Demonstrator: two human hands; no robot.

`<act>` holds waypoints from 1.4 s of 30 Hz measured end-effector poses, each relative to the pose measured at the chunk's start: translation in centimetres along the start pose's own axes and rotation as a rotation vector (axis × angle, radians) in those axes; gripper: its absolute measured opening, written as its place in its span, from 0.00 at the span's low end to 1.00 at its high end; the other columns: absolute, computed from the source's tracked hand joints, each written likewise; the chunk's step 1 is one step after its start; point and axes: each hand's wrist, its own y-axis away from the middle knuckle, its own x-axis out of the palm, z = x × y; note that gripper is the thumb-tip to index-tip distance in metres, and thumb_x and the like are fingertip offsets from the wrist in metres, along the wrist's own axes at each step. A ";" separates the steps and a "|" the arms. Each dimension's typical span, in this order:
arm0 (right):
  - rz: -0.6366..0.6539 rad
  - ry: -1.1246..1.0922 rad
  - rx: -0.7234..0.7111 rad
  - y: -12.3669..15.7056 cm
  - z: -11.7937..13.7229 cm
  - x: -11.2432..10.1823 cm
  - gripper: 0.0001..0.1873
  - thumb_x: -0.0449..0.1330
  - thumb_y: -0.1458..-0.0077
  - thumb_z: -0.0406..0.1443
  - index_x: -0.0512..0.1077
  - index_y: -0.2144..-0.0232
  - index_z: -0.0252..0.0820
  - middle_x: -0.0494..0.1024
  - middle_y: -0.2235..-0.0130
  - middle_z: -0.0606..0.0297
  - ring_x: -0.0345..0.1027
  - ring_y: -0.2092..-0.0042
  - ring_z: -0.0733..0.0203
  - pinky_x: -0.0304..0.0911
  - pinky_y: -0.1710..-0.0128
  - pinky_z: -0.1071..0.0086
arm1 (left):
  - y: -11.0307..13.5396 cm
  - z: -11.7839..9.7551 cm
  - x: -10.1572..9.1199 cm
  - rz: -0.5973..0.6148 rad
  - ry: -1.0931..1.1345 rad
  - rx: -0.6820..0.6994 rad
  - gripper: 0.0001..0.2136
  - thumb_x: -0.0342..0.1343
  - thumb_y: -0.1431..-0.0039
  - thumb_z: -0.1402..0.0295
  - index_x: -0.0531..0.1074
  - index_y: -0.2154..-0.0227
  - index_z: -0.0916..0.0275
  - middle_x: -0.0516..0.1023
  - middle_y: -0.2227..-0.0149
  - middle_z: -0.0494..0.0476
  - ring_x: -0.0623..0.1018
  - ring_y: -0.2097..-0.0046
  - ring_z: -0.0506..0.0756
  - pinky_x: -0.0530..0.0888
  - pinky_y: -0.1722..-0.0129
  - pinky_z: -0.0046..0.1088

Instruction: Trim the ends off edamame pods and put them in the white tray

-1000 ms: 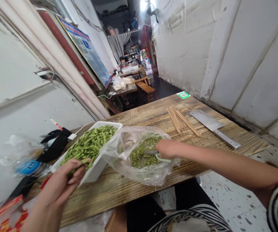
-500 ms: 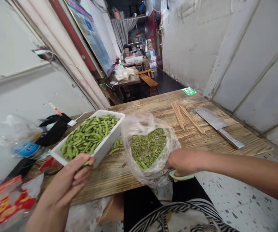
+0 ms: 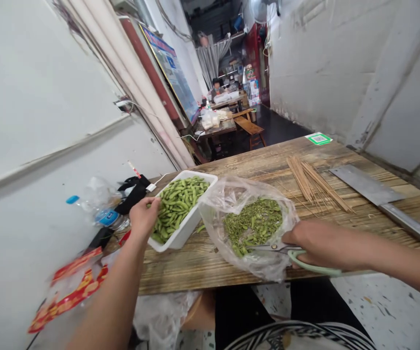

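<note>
Our left hand (image 3: 143, 216) is down in the near-left corner of the white tray (image 3: 191, 226), fingers curled into the heap of edamame pods (image 3: 176, 201); whether they have closed on a pod we cannot tell, since the fingertips are buried among the green. Our right hand (image 3: 306, 238) sits well apart, on the far side of the clear plastic bag (image 3: 232, 194), and it is clamped through the pale green loops of a pair of scissors (image 3: 290, 251). The blades point leftward toward the bag's near edge, roughly along the table's front edge. So the pods lie to the left of the scissors, with the bag between, and the left hand is by far the nearer to them (it is already touching them). The tray's long axis runs away from us and slightly to the right; the pods in it lie every which way, plump, bright green and whole. The bag holds darker, chopped green trimmings (image 3: 253, 224). One or two stray pods rest on the wooden table (image 3: 202, 262) between tray and bag. Farther right lie a bundle of bamboo skewers (image 3: 314, 182) and a cleaver (image 3: 374, 189), neither near a hand.
</note>
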 end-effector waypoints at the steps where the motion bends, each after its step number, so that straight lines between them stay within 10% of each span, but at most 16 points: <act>1: -0.029 -0.012 0.011 0.1 -0.2 0.1 0.11 0.57 0.53 0.32 0.76 0.66 0.40 0.79 0.68 0.54 0.73 0.65 0.49 0.56 0.71 0.69 | -0.5 0.1 0.5 -0.054 -0.094 0.045 0.12 0.50 0.48 0.61 0.73 0.70 0.65 0.75 0.74 0.56 0.72 0.70 0.55 0.67 0.69 0.29; 9: -0.048 -0.058 0.059 -0.3 -0.6 2.1 0.11 0.58 0.52 0.35 0.77 0.66 0.38 0.80 0.67 0.52 0.74 0.63 0.47 0.56 0.70 0.68 | -4.3 -2.4 2.0 -0.320 -0.198 0.476 0.15 0.41 0.39 0.66 0.71 0.62 0.65 0.73 0.62 0.63 0.69 0.55 0.59 0.63 0.52 0.35; 25: -0.127 -0.219 0.162 0.3 -0.9 4.2 0.08 0.58 0.55 0.35 0.76 0.69 0.42 0.80 0.70 0.56 0.74 0.67 0.51 0.54 0.74 0.71 | -13.4 -7.3 5.3 0.510 -0.477 0.496 0.13 0.50 0.47 0.62 0.76 0.74 0.63 0.79 0.71 0.61 0.75 0.67 0.57 0.67 0.67 0.28; 31: -0.080 -0.105 0.164 0.4 -1.1 4.9 0.11 0.57 0.52 0.36 0.76 0.65 0.38 0.80 0.68 0.51 0.74 0.63 0.46 0.58 0.71 0.68 | -0.5 -10.1 1.2 -0.128 -0.222 0.799 0.12 0.48 0.43 0.62 0.73 0.69 0.64 0.75 0.67 0.62 0.73 0.60 0.60 0.66 0.57 0.35; 35: -0.020 -0.077 0.134 1.1 0.4 5.7 0.12 0.57 0.51 0.35 0.75 0.64 0.37 0.80 0.67 0.51 0.75 0.63 0.45 0.61 0.68 0.67 | 12.0 -11.1 1.9 0.678 0.025 1.304 0.11 0.45 0.41 0.73 0.72 0.61 0.61 0.76 0.65 0.58 0.73 0.61 0.54 0.69 0.58 0.32; 42: 0.053 -0.100 0.123 2.1 2.7 7.5 0.14 0.57 0.51 0.30 0.74 0.61 0.32 0.79 0.61 0.47 0.73 0.58 0.44 0.64 0.62 0.63 | 15.6 -9.5 5.1 0.936 -0.459 0.832 0.13 0.44 0.43 0.76 0.71 0.60 0.62 0.73 0.63 0.61 0.74 0.60 0.56 0.69 0.59 0.32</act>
